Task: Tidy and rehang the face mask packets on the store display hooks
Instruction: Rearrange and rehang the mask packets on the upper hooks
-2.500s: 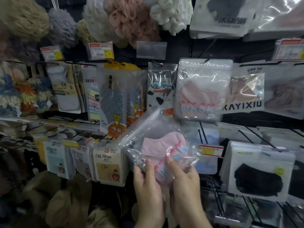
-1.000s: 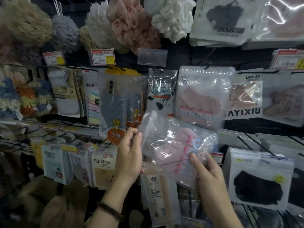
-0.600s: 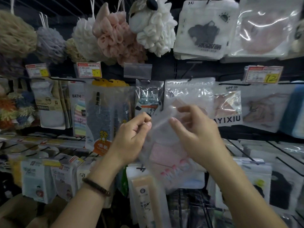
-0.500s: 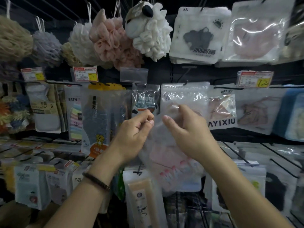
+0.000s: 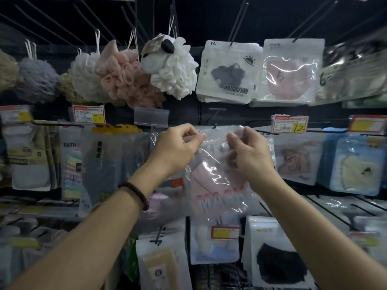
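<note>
A clear plastic packet with a pink face mask (image 5: 217, 183) hangs in front of me at the middle row of hooks. My left hand (image 5: 178, 149) pinches its top left corner and my right hand (image 5: 249, 151) pinches its top right corner. The packet's top edge sits right at the black hook tip (image 5: 214, 126); whether the hole is on the hook I cannot tell. More mask packets hang behind it on the same hook, mostly hidden by my hands.
Bath puffs (image 5: 125, 76) hang at the upper left. Mask packets (image 5: 228, 72) hang at the upper right, others (image 5: 297, 160) at the right. A black mask packet (image 5: 278, 254) hangs below. Price tags (image 5: 290, 124) stick out from hook ends.
I raised the pink mask packet from waist height up to the middle hook. Both hands shifted from holding its bottom and sides to pinching its top corners. My view tilted upward.
</note>
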A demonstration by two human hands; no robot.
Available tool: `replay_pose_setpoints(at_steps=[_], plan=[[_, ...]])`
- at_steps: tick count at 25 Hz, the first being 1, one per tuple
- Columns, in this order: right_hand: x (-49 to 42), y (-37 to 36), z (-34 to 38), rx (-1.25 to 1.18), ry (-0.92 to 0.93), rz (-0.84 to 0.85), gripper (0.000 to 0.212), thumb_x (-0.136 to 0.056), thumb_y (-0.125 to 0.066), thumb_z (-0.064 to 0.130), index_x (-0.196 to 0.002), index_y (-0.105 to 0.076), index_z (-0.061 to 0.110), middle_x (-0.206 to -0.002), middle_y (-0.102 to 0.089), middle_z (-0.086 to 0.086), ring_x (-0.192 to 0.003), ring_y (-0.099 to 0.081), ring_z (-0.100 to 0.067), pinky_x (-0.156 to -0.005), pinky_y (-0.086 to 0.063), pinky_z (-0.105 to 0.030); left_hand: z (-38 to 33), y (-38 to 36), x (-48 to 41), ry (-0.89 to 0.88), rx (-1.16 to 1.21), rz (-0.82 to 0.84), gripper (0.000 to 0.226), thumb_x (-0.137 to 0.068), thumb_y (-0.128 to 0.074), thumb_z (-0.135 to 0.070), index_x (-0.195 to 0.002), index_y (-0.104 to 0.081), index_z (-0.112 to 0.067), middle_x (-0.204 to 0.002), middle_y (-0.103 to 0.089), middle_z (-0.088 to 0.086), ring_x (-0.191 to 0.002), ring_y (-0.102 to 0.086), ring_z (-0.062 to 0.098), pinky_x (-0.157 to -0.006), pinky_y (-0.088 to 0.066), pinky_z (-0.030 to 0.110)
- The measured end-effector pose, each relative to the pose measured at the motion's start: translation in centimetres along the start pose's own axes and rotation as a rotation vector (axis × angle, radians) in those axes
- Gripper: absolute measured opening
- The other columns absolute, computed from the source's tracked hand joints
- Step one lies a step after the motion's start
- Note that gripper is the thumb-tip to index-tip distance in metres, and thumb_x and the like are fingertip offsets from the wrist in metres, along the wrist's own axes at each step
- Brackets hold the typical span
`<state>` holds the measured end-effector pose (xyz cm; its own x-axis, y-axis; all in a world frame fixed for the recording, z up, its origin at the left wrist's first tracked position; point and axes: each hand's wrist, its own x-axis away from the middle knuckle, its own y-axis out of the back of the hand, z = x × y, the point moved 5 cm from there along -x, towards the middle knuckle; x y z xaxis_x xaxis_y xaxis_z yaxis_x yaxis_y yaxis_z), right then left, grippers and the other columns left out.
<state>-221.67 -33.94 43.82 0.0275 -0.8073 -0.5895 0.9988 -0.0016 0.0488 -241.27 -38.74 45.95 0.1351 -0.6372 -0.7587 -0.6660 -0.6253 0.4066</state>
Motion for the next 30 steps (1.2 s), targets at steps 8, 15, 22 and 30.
replay_pose_setpoints(at_steps=[8, 15, 22, 30], plan=[[-3.3, 0.3, 0.6, 0.059, -0.01, -0.124, 0.03, -0.102, -0.064, 0.038, -0.09, -0.063, 0.01, -0.083, -0.076, -0.018, -0.071, -0.078, -0.04, -0.073, -0.063, -0.066, -0.3, -2.3, -2.9, 0.078, 0.121, -0.178, 0.02, -0.103, -0.067, -0.036, -0.087, -0.069, -0.025, -0.072, -0.068, -0.016, -0.065, -0.06, 0.004, -0.063, -0.043, 0.025], [-4.5, 0.4, -0.8, 0.035, -0.099, -0.118, 0.024, -0.104, -0.068, 0.027, -0.094, -0.072, 0.005, -0.078, -0.08, -0.008, -0.052, -0.069, -0.028, -0.065, -0.065, -0.049, 0.3, -2.7, -3.5, 0.167, 0.09, -0.052, 0.021, -0.105, -0.064, -0.037, -0.089, -0.07, -0.023, -0.078, -0.07, -0.007, -0.068, -0.061, 0.01, -0.065, -0.049, 0.029], [-5.3, 0.2, -2.5, 0.178, -0.108, -0.133, 0.032, -0.102, -0.067, 0.039, -0.096, -0.072, 0.008, -0.084, -0.08, -0.007, -0.076, -0.08, -0.031, -0.08, -0.066, -0.056, 1.4, -3.6, -4.5, 0.188, -0.022, -0.051, 0.022, -0.104, -0.063, -0.044, -0.091, -0.067, -0.026, -0.076, -0.067, -0.007, -0.068, -0.06, 0.016, -0.056, -0.042, 0.026], [-2.5, 1.0, -1.9, 0.279, 0.023, -0.246, 0.027, -0.103, -0.07, 0.029, -0.123, -0.055, 0.021, -0.11, -0.063, 0.002, -0.099, -0.063, -0.016, -0.091, -0.056, -0.039, 1.9, -2.4, -2.3, 0.104, -0.101, -0.165, 0.033, -0.101, -0.07, -0.034, -0.124, -0.052, -0.021, -0.119, -0.057, -0.001, -0.105, -0.056, 0.017, -0.088, -0.046, 0.03]])
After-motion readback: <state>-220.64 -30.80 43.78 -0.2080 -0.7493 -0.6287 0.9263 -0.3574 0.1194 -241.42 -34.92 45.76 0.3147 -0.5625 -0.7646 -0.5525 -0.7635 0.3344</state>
